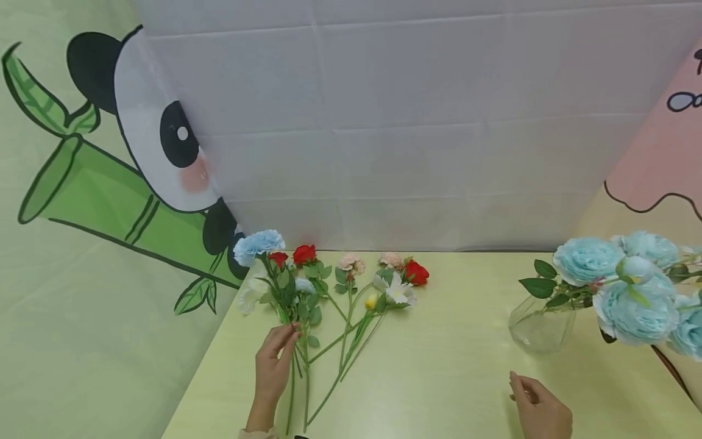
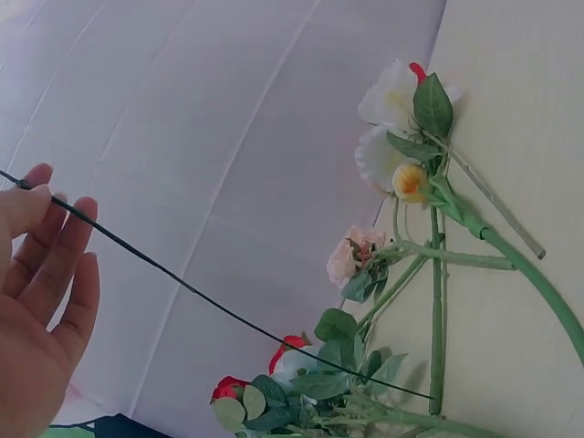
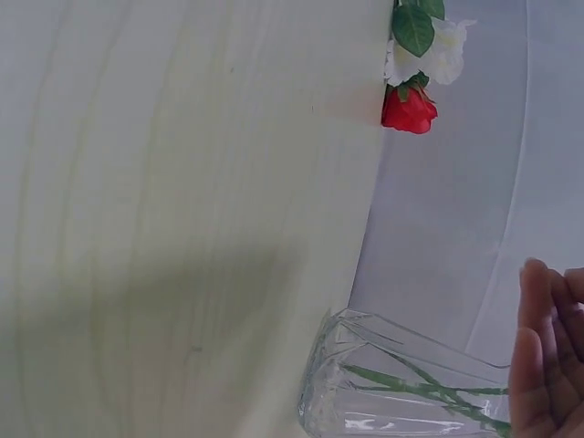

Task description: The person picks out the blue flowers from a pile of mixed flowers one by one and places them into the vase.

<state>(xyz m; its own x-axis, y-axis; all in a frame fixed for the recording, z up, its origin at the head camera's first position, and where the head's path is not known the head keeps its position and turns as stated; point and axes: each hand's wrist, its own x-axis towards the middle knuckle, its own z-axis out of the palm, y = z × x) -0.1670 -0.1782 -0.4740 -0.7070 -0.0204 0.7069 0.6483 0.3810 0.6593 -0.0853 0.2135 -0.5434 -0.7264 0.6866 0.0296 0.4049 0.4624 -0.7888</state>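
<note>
My left hand (image 1: 272, 371) pinches the thin dark stem of a light blue flower (image 1: 259, 245) between thumb and fingertips, above several stems. In the left wrist view, the stem (image 2: 173, 276) slants down from my left hand (image 2: 50, 283); the flower head is out of that view. Under and beside it lie red roses (image 1: 304, 254), pink flowers (image 1: 351, 264), a white flower (image 1: 399, 291) and a yellow bud (image 1: 371, 302). My right hand (image 1: 540, 407) holds nothing, its fingers loosely bent, in front of the glass vase (image 1: 540, 329). The right wrist view shows that hand (image 3: 552, 356) beside the vase (image 3: 401, 383).
Large light blue flowers (image 1: 636, 299) stand in the vase and lean over to the right. The pale yellow table (image 1: 439, 366) meets a whitish cloth backdrop (image 1: 406, 152) at its back edge. A printed panda (image 1: 159, 140) is at the left.
</note>
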